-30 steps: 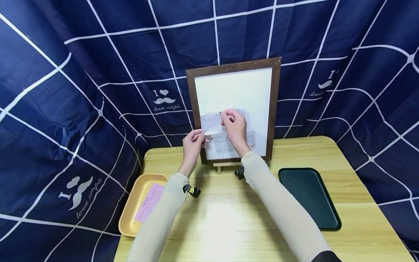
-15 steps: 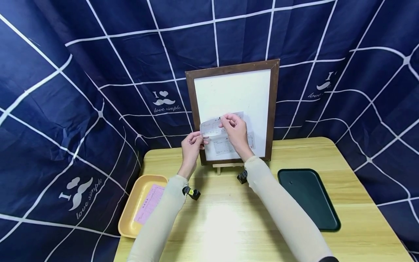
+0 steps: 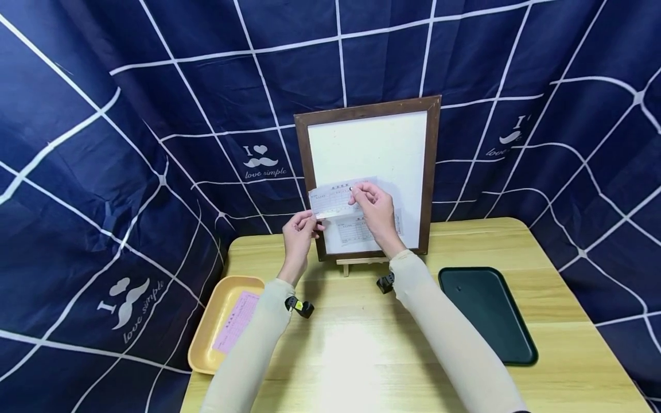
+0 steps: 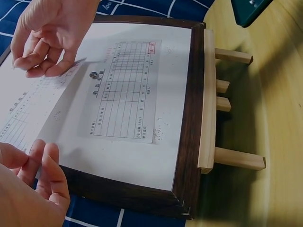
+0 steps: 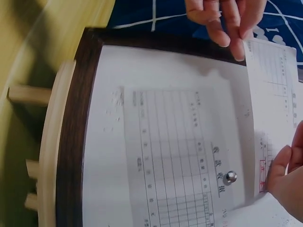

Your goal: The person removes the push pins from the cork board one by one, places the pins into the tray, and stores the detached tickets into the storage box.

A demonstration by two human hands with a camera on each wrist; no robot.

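A white printed receipt (image 3: 330,198) stands partly off a brown-framed whiteboard (image 3: 366,143), its lower edge lifted. My left hand (image 3: 298,238) pinches its lower left corner. Over the receipt's right part is my right hand (image 3: 377,212), with a small silver ball (image 3: 351,188) at the tips of thumb and forefinger. In the right wrist view the right hand (image 5: 286,175) lies close to the red stamp at the receipt's end. Below, a second receipt (image 4: 123,90) lies flat on the board, with another silver ball (image 4: 93,75) at its heading.
The board leans on a small wooden easel (image 4: 208,99). A yellow tray (image 3: 203,327) with a pink slip (image 3: 237,321) stands left on the wooden table (image 3: 341,355), a dark green tray (image 3: 488,312) right. A blue checked curtain (image 3: 206,86) hangs behind and beside.
My left hand has drawn slightly left and down with the receipt's corner; the receipt, bent half a second ago, looks flatter. The right hand has shifted slightly right and down with the silver ball.
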